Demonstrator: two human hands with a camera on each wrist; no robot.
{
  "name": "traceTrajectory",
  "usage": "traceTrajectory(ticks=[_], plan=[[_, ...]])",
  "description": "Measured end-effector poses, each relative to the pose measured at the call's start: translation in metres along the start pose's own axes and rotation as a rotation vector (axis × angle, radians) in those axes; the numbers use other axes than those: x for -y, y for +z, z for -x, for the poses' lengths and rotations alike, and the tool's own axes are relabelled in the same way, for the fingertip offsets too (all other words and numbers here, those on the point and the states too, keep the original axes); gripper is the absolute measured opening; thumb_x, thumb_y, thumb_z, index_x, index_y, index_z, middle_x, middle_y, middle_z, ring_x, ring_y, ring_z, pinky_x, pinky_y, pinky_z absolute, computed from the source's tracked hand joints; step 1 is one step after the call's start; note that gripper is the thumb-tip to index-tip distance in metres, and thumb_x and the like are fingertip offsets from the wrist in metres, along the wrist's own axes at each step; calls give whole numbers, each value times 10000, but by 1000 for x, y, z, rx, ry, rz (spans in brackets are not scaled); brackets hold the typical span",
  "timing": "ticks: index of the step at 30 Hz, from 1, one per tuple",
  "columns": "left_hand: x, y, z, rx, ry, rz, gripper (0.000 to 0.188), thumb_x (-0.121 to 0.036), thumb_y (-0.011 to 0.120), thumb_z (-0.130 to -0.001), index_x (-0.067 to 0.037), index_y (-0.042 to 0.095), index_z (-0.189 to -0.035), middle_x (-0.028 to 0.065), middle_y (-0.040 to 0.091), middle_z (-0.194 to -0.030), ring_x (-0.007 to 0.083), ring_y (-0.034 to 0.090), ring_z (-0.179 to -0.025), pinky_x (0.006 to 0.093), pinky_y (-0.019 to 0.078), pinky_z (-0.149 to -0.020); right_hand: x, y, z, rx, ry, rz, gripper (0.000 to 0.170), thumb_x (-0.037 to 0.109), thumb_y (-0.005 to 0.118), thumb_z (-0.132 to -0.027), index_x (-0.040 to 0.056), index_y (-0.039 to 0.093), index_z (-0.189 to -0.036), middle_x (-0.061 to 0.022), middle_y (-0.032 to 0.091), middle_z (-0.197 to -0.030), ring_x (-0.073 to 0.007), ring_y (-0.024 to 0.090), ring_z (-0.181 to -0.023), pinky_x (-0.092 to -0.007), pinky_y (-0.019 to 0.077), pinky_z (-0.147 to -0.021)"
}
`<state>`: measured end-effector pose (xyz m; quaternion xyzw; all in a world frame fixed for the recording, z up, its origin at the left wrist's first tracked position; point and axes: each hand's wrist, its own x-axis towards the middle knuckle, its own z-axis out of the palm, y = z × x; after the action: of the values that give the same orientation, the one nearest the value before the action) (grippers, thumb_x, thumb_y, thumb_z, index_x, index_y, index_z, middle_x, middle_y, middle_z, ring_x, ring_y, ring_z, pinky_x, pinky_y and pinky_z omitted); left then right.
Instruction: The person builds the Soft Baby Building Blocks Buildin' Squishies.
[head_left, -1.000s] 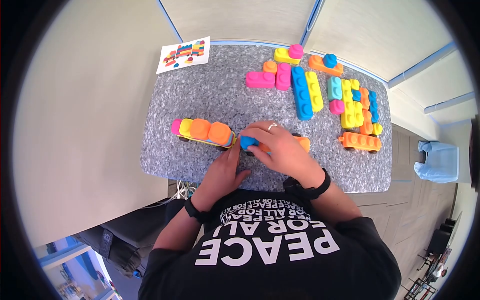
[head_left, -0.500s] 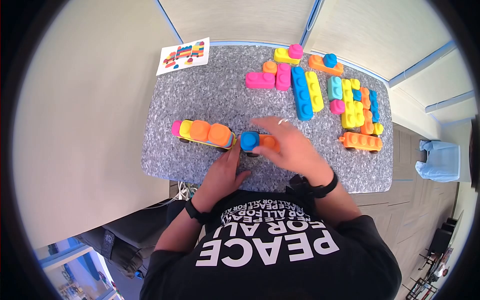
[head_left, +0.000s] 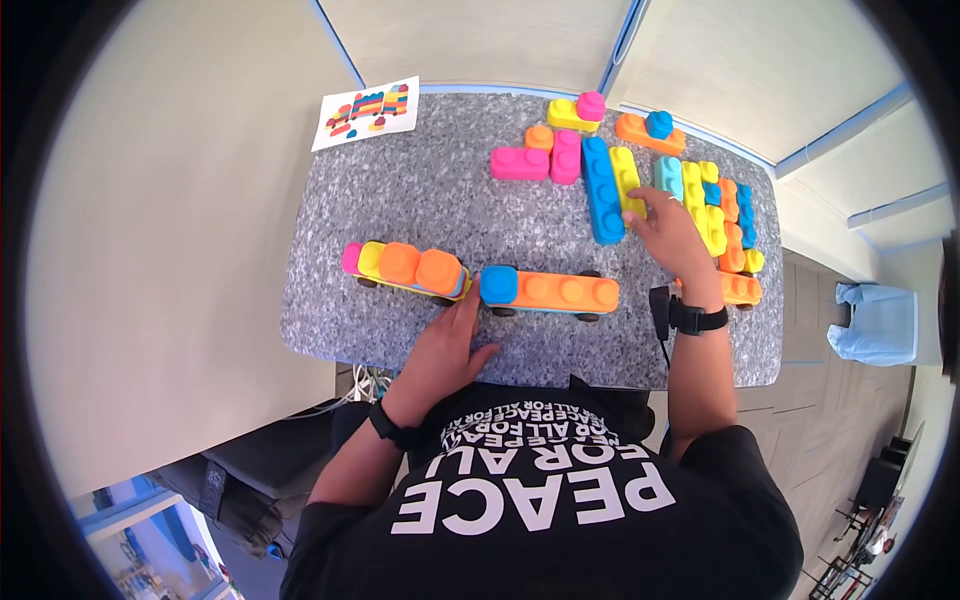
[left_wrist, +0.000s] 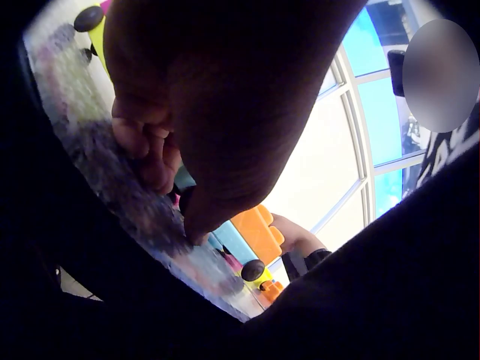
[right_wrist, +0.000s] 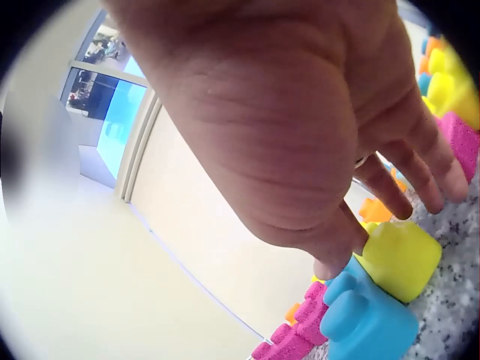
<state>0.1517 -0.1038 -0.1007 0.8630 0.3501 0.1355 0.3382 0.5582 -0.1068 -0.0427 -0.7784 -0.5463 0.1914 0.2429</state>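
In the head view the left hand (head_left: pixel 443 350) rests on the table, fingers extended at the gap between two block vehicles. The left vehicle carries two orange blocks (head_left: pixel 439 271) with yellow and pink ones; the right has a blue block (head_left: pixel 499 285) and a long orange block (head_left: pixel 571 291). The right hand (head_left: pixel 675 235) is at the long yellow block (head_left: pixel 624 175), beside a long blue block (head_left: pixel 603 190). The right wrist view shows its thumb and index finger at the yellow block (right_wrist: pixel 401 259), other fingers spread; a firm grip cannot be made out.
A picture sheet (head_left: pixel 367 112) lies at the table's back left. Pink blocks (head_left: pixel 521 163), a light blue block (head_left: pixel 668 178) and stacked yellow blocks (head_left: pixel 695 200) stand farther back and right. Partly behind the right wrist is an orange wheeled base (head_left: pixel 741 290).
The right hand has left the blue block on the right vehicle and moved right and away from the body to the long yellow block. The left hand has stayed nearly still.
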Motion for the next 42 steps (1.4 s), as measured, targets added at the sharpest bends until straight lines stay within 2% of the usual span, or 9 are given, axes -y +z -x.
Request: traceTrajectory(ticks=[3,9,15,21,24,27,30,33,42], plan=[[0,-1,0,-2,8,-2,1137,-207,906,-954,61,217,-1818,271,726,-1222,433,740,-1049,517,623,-966,-25,19,-2,-146,-87,28,401,198,922,-961,32,777,-1297,-241,801,-1222,-463,780,-1131,-515,623,-986],[1,0,0,-2,3,-7,1136,-204,907,-953,65,219,-1817,224,709,-1092,412,734,-999,517,620,-916,-8,3,16,-345,-7,-65,378,95,870,-959,35,734,-1306,-182,808,-1235,-341,792,-1105,-431,638,-937],[-3,4,0,-64,28,-45,1118,-204,903,-963,55,229,-1817,190,717,-1024,400,743,-916,505,627,-842,16,-4,70,-189,-412,-522,404,-8,755,-968,45,708,-1366,-122,772,-1351,-254,758,-1228,-407,627,-1004],[-30,-8,4,-133,-167,52,997,-215,893,-992,12,352,-1797,124,720,-938,353,738,-771,481,609,-707,31,3,103,-58,-503,-382,462,-23,744,-924,58,719,-1378,-183,764,-1395,-410,719,-1306,-480,556,-1134],[-45,-16,7,-292,74,-63,889,-220,903,-981,-21,481,-1738,122,751,-1057,348,755,-898,481,620,-810,32,8,105,-17,-532,-342,478,-19,763,-928,60,714,-1396,-186,752,-1429,-425,697,-1343,-499,536,-1169],[-71,-48,-20,-427,389,-358,879,-222,944,-922,-23,552,-1683,143,753,-1306,353,741,-1179,494,593,-1028,33,14,106,13,-549,-321,559,-2,815,-918,63,691,-1459,-191,723,-1491,-437,667,-1398,-513,515,-1209],[-88,-63,-45,-241,320,-339,924,-243,951,-865,-12,549,-1664,167,645,-1562,395,619,-1434,540,488,-1224,39,18,109,19,-538,-312,691,26,877,-894,68,651,-1546,-199,682,-1561,-448,640,-1447,-523,500,-1241],[-84,-56,-62,-143,330,-468,960,-248,947,-845,-3,529,-1674,167,601,-1629,382,570,-1519,540,449,-1283,36,26,111,2,-530,-284,787,42,913,-872,71,620,-1602,-204,650,-1608,-455,620,-1480,-528,496,-1260],[-69,-21,-72,-136,337,-572,876,-168,883,-888,27,526,-1664,133,679,-1454,319,655,-1260,473,556,-1119,20,45,111,-55,-537,-275,776,-11,899,-891,70,625,-1612,-205,646,-1625,-442,642,-1469,-500,541,-1228]])
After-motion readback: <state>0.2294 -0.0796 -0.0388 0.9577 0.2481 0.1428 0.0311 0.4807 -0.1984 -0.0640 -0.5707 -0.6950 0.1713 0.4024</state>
